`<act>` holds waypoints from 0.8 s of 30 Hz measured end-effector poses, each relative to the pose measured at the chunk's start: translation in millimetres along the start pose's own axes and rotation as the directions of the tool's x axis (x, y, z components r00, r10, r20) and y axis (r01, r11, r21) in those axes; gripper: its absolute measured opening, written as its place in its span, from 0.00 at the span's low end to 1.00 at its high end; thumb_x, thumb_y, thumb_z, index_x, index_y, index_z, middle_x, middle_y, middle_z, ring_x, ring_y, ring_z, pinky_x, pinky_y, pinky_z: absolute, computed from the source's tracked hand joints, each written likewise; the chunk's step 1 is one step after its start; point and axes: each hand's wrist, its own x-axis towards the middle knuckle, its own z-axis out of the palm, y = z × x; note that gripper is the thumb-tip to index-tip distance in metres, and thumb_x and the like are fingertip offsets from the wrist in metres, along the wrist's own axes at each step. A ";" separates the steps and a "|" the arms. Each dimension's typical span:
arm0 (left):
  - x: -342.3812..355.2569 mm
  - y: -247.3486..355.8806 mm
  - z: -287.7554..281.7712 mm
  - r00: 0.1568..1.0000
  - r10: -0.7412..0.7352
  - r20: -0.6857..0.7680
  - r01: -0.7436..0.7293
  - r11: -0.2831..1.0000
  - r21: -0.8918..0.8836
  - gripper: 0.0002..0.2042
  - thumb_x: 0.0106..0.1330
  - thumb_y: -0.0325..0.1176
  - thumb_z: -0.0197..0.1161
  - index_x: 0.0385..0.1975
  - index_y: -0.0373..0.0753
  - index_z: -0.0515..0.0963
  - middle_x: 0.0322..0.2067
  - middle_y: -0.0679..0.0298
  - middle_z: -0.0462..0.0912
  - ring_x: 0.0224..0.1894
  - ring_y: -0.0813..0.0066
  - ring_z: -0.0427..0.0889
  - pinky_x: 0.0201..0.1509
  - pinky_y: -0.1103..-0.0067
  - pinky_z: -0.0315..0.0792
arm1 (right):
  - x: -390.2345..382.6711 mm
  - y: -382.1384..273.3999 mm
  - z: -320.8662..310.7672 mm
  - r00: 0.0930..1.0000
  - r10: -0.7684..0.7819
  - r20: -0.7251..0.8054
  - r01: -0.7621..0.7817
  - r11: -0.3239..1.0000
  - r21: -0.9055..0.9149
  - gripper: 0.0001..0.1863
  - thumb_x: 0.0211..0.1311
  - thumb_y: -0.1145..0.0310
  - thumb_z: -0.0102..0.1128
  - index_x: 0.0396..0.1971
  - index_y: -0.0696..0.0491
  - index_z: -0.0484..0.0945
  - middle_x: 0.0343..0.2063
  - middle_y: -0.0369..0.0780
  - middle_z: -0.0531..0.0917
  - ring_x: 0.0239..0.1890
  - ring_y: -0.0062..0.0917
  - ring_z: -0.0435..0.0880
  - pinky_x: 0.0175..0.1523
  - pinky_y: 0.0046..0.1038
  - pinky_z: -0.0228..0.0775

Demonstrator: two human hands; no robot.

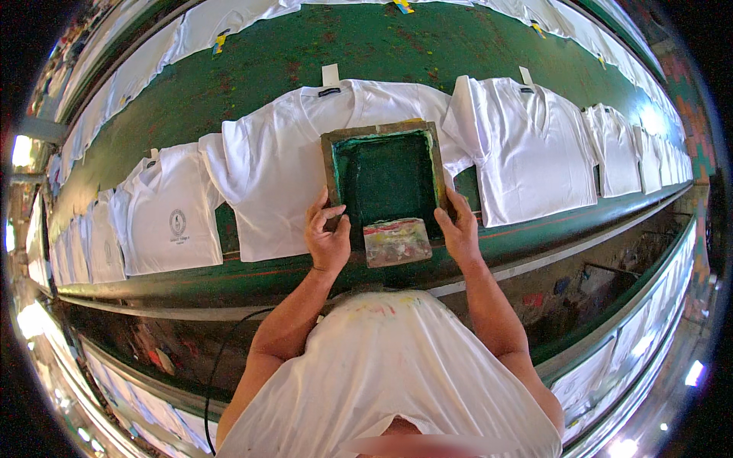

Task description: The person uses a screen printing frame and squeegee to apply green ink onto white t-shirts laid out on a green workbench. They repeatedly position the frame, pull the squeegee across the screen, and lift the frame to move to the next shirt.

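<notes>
A wooden-edged screen printing frame (328,164) with dark green ink inside is in both my hands, over a white V-neck T-shirt (267,145). My left hand (328,235) grips its left side near the lower corner, fingers curled round the edge. On the opposite side my right hand (458,229) holds the frame the same way. A paint-stained squeegee (397,243) rests at the near end of the frame, between my hands. Whether the frame touches the shirt I cannot tell.
White T-shirts lie in a row along the green table (305,61); the left one (164,214) bears a dark round print, the right one (527,160) shows none. More shirts line the far edge. Behind me runs another table with shirts (611,366). A black cable (217,359) hangs at my left.
</notes>
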 end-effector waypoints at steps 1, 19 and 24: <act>0.0 0.1 0.1 1.000 0.017 -0.009 -0.017 1.000 -0.002 0.10 0.63 0.18 0.72 0.42 0.37 0.89 0.70 0.48 0.82 0.68 0.55 0.83 0.71 0.67 0.76 | 2.2 -5.1 -1.2 0.999 0.047 -0.002 -0.046 0.995 0.087 0.32 0.75 0.69 0.70 0.75 0.62 0.74 0.64 0.47 0.82 0.68 0.34 0.78 0.75 0.36 0.67; 11.8 2.2 -4.9 0.996 -0.014 0.088 0.008 0.998 0.070 0.21 0.66 0.26 0.72 0.60 0.37 0.85 0.73 0.46 0.78 0.75 0.47 0.75 0.79 0.59 0.69 | -34.5 -109.6 31.5 0.746 -0.367 0.556 0.663 0.493 -0.564 0.23 0.60 0.75 0.65 0.57 0.54 0.87 0.52 0.43 0.88 0.59 0.41 0.85 0.64 0.45 0.77; 48.9 14.3 -34.0 0.868 0.254 0.425 -0.444 0.781 0.439 0.20 0.71 0.29 0.64 0.61 0.33 0.83 0.72 0.53 0.78 0.70 0.47 0.77 0.73 0.57 0.73 | -8.9 -120.5 29.7 0.711 -0.215 0.669 0.674 0.476 -0.564 0.19 0.60 0.77 0.64 0.52 0.55 0.88 0.46 0.44 0.87 0.57 0.45 0.85 0.61 0.47 0.78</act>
